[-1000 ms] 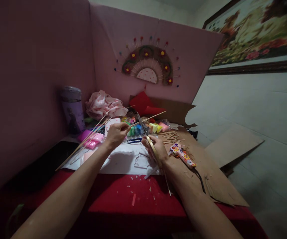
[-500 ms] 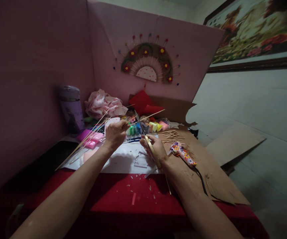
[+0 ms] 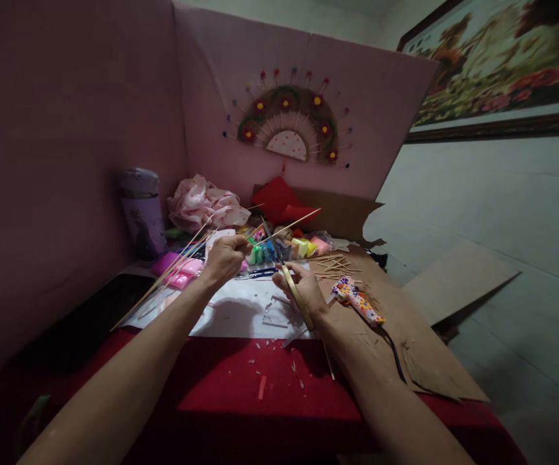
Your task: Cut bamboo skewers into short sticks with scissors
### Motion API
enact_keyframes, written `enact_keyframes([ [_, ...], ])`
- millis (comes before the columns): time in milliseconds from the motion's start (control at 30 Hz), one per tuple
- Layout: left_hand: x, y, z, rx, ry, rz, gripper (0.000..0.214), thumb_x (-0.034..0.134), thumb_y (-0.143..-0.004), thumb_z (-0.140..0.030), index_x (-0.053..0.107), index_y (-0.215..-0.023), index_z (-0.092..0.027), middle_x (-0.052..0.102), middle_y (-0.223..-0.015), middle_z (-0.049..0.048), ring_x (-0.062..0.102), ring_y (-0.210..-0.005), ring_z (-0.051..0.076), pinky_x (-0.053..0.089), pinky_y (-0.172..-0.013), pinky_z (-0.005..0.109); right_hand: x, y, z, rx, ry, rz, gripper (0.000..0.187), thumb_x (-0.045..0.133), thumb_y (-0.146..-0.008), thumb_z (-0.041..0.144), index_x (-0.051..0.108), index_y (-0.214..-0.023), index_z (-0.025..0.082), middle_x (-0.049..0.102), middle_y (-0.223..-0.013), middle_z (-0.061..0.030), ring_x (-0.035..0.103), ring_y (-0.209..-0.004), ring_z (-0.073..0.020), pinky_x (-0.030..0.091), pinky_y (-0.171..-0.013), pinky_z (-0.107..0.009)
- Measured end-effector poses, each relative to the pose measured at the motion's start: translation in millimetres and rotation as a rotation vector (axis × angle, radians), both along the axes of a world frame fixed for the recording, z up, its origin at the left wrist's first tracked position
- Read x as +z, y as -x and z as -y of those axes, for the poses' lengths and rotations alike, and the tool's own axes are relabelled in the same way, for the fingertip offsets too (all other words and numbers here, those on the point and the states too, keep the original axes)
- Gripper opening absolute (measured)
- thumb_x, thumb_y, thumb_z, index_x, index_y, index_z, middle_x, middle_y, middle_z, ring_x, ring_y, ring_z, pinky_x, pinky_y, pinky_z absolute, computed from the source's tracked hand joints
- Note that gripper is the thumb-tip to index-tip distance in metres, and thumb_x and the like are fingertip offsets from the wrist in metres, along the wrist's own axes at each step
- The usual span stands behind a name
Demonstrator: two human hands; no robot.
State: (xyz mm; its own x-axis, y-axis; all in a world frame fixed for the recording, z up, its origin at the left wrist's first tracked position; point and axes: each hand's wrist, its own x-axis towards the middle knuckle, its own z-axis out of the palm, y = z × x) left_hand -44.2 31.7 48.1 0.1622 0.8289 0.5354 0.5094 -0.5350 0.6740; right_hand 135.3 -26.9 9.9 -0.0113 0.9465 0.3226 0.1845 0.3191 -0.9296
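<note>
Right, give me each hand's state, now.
Left hand: closed, holding a thin, pale wooden stick.
Right hand: closed on the gold-handled metal scissors.

On my feed, a thin, pale wooden stick (image 3: 299, 220) slants up to the right in mid-air, crossing the dark blades of gold-handled scissors (image 3: 295, 290), which tilt up to the left, tips pointing forward

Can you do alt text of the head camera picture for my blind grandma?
Left hand holding a thin stick, right hand holding scissors up to it. Short sticks and a flowery corded tool lie on cardboard at right; behind, a half-circle decoration is on a pink panel.
</note>
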Motion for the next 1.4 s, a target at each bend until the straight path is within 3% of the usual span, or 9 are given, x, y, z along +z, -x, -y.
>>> enact_keyframes([
  [133, -1.9, 1.4, -1.1, 0.014, -0.055, -0.035, 0.026, 0.046, -0.072, -0.031, 0.043, -0.050, -0.017, 0.039, -0.052, -0.0032, 0.037, -0.054, 0.010, 0.026, -0.053, 0.023, -1.0, -1.4, -0.7, 0.008, -0.004, 0.016, 0.048, 0.069, -0.059, 0.057, 0.063, -0.084, 0.016, 0.045, -0.054, 0.0045, 0.038, -0.047, -0.0087, 0.029, -0.043, -0.020],
  [300, -1.3, -1.8, 2.4, 0.126, -0.111, -0.116, 0.029, 0.049, -0.074, -0.033, 0.040, -0.051, -0.018, 0.038, -0.051, -0.0033, 0.035, -0.054, 0.010, 0.026, -0.055, 0.024, 1.5, -0.8, 2.4, -0.026, 0.015, 0.048, 0.045, 0.069, -0.060, 0.055, 0.063, -0.081, 0.016, 0.045, -0.052, 0.0039, 0.037, -0.045, -0.0088, 0.028, -0.042, -0.021],
  [433, 1.3, -5.7, 8.2, 0.187, -0.176, -0.115, 0.028, 0.054, -0.073, -0.036, 0.043, -0.054, -0.019, 0.045, -0.055, -0.0018, 0.039, -0.057, 0.012, 0.027, -0.057, 0.024, 2.2, 0.6, 2.7, -0.031, 0.024, 0.039, 0.047, 0.068, -0.061, 0.056, 0.063, -0.084, 0.015, 0.045, -0.052, 0.0034, 0.037, -0.045, -0.0090, 0.028, -0.040, -0.020],
  [700, 3.7, -2.3, 8.4, 0.159, -0.127, -0.134, 0.030, 0.049, -0.075, -0.034, 0.038, -0.051, -0.018, 0.039, -0.053, -0.0023, 0.037, -0.055, 0.011, 0.026, -0.056, 0.024, 1.5, 2.1, 1.6, -0.037, -0.008, 0.041, 0.047, 0.070, -0.060, 0.054, 0.061, -0.087, 0.016, 0.048, -0.057, 0.0039, 0.039, -0.049, -0.0087, 0.031, -0.044, -0.020],
  [1100, 3.1, -0.5, 7.3, 0.107, -0.066, -0.144, 0.026, 0.046, -0.074, -0.034, 0.051, -0.055, -0.018, 0.045, -0.054, -0.0015, 0.041, -0.056, 0.012, 0.027, -0.056, 0.024, 2.0, 2.3, 4.3, -0.063, -0.040, 0.089, 0.042, 0.068, -0.062, 0.053, 0.062, -0.081, 0.016, 0.056, -0.068, -0.0012, 0.050, -0.061, -0.0138, 0.039, -0.055, -0.023],
  [1400, 6.2, -1.7, 10.8, 0.159, -0.071, -0.182, 0.026, 0.046, -0.076, -0.033, 0.051, -0.056, -0.018, 0.048, -0.055, -0.0002, 0.042, -0.058, 0.013, 0.026, -0.056, 0.024, 4.3, 5.3, 6.4, -0.088, -0.031, 0.093, 0.041, 0.069, -0.062, 0.050, 0.062, -0.082, 0.015, 0.054, -0.065, 0.0004, 0.048, -0.060, -0.0130, 0.038, -0.056, -0.023],
])
